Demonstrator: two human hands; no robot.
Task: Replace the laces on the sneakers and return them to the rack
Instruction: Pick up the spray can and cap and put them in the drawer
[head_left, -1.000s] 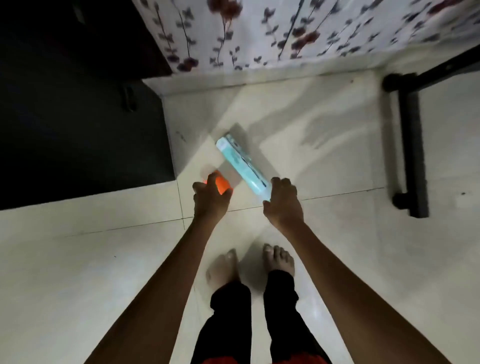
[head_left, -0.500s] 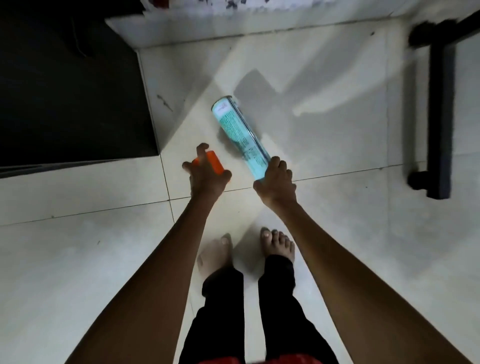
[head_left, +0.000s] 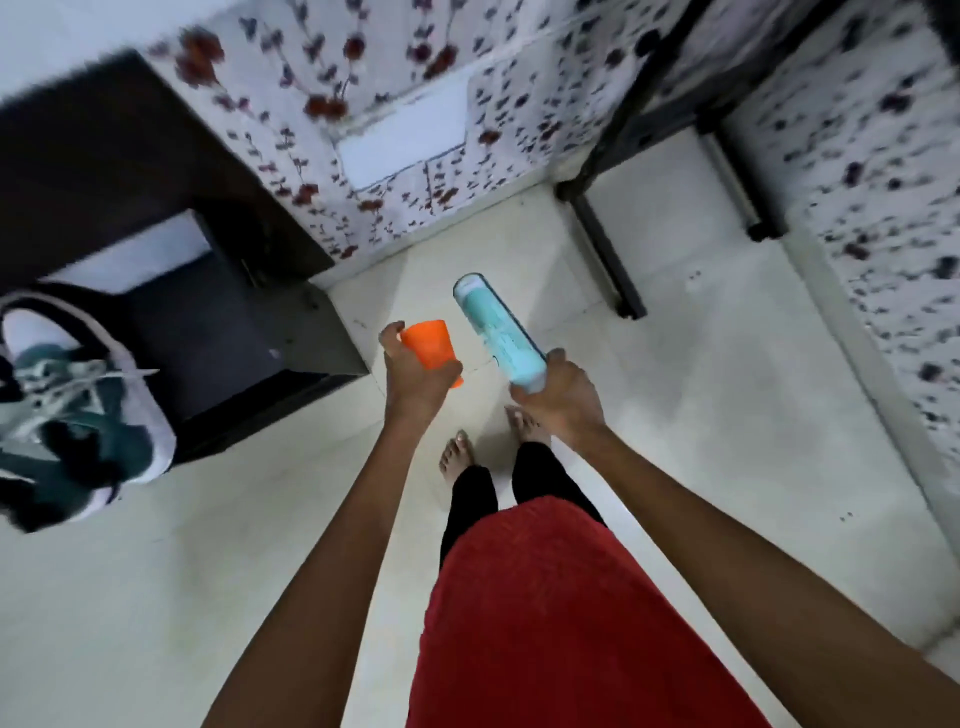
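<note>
Shows a downward view over a pale tiled floor. At centre, presents the left hand, fingers and thumb curled round a tilted orange cup. Just to the right, presents the right hand, fingers wrapped round the near end of a light-blue can; can held clear of the floor and slanting, far end pointing toward the floral wall. Cup and can near each other, not touching. Places one sneaker at the far left edge, well apart from both hands: dark green and white, pale laces across the upper, heavily blurred; cannot tell what it rests on. Behind it, a dark cabinet set against the wall. At upper right, a black metal frame with one foot on the floor near the corner. Below the hands, two bare feet, black trouser legs and a red garment.
</note>
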